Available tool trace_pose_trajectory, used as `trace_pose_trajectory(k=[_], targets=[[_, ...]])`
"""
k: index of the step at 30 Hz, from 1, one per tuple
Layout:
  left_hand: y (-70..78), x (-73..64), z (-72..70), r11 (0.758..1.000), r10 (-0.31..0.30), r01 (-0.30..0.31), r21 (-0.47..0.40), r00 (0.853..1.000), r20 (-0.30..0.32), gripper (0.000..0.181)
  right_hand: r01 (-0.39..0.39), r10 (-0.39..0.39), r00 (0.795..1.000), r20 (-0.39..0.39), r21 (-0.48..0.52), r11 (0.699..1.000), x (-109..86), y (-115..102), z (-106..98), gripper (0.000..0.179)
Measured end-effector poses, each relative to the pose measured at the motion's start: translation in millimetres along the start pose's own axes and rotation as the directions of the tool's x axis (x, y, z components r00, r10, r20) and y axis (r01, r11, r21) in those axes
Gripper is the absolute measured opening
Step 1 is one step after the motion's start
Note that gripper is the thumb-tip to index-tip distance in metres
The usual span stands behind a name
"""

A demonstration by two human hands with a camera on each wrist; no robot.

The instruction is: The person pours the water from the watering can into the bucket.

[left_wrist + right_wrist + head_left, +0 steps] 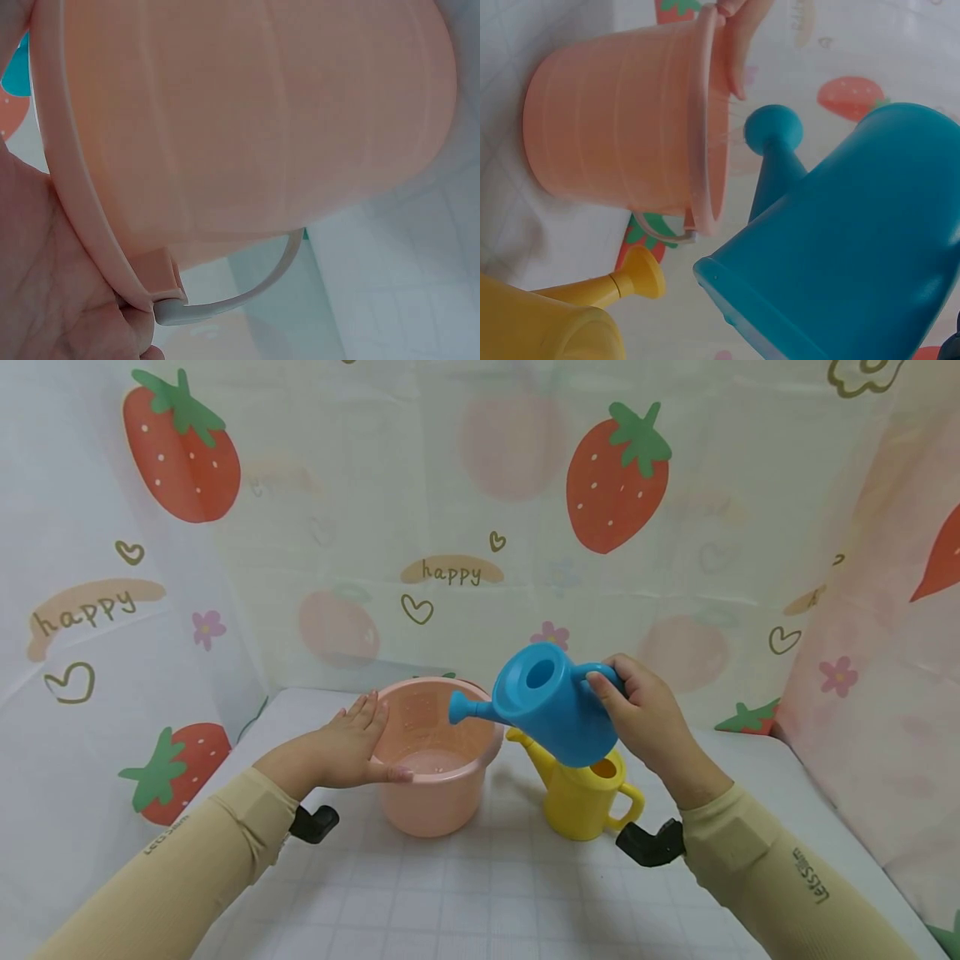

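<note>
A blue watering can is held tilted in the air by my right hand, its fingers and thumb wrapped round the handle. Its spout points left over the opening of a pink bucket; in the right wrist view thin streams of water run from the sprinkler head into the bucket. My left hand rests on the bucket's left rim, fingers straight and thumb along the front edge. A little liquid seems to lie at the bucket's bottom. Close under the blue can, a yellow watering can stands upright.
The bucket and yellow can stand on a table with a white gridded cover. A light curtain printed with strawberries hangs behind and at both sides. The bucket's grey handle hangs down at its far side.
</note>
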State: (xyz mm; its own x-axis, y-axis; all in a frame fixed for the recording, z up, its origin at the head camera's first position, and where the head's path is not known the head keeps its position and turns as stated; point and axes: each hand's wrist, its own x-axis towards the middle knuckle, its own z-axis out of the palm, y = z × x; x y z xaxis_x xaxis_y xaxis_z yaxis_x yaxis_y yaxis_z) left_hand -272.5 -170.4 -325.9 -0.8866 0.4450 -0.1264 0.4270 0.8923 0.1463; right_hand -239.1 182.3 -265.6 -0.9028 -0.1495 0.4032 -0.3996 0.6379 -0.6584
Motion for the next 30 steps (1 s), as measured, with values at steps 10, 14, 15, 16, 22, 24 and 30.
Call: trace_pose_trajectory(k=[10, 14, 15, 16, 22, 24, 30], targets=[[-0.1, 0.2, 0.1, 1.0, 0.007, -0.007, -0.007, 1.0, -0.008, 0.12, 0.003, -0.003, 1.0, 0.001, -0.004, 1.0, 0.3, -0.7, 1.1, 0.035], [0.3, 0.3, -0.3, 1.0, 0.007, -0.007, -0.003, 1.0, -0.007, 0.12, 0.01, -0.01, 1.0, -0.003, -0.009, 1.0, 0.6, 0.1, 2.6, 0.034], [0.4, 0.4, -0.4, 1.0, 0.007, -0.007, 0.0, 1.0, -0.005, 0.12, 0.01, -0.01, 1.0, -0.003, -0.01, 1.0, 0.8, 0.4, 3.2, 0.034], [0.6, 0.3, -0.6, 1.0, 0.006, -0.006, 0.0, 1.0, -0.003, 0.12, 0.009, -0.009, 1.0, -0.004, -0.012, 1.0, 0.9, 0.6, 3.5, 0.034], [1.7, -0.1, -1.6, 1.0, 0.001, -0.001, -0.003, 1.0, 0.003, 0.119, -0.001, 0.001, 1.0, -0.002, -0.018, 1.0, 0.4, 0.0, 4.0, 0.034], [1.7, 0.0, -1.6, 1.0, 0.0, 0.0, -0.004, 1.0, 0.004, 0.119, 0.0, 0.0, 1.0, -0.002, -0.021, 1.0, 0.5, -0.1, 3.9, 0.034], [-0.2, 1.6, -0.6, 1.0, 0.0, 0.0, 0.004, 1.0, 0.005, 0.12, 0.006, -0.006, 1.0, -0.004, -0.027, 1.0, 2.0, 1.0, 3.5, 0.034]])
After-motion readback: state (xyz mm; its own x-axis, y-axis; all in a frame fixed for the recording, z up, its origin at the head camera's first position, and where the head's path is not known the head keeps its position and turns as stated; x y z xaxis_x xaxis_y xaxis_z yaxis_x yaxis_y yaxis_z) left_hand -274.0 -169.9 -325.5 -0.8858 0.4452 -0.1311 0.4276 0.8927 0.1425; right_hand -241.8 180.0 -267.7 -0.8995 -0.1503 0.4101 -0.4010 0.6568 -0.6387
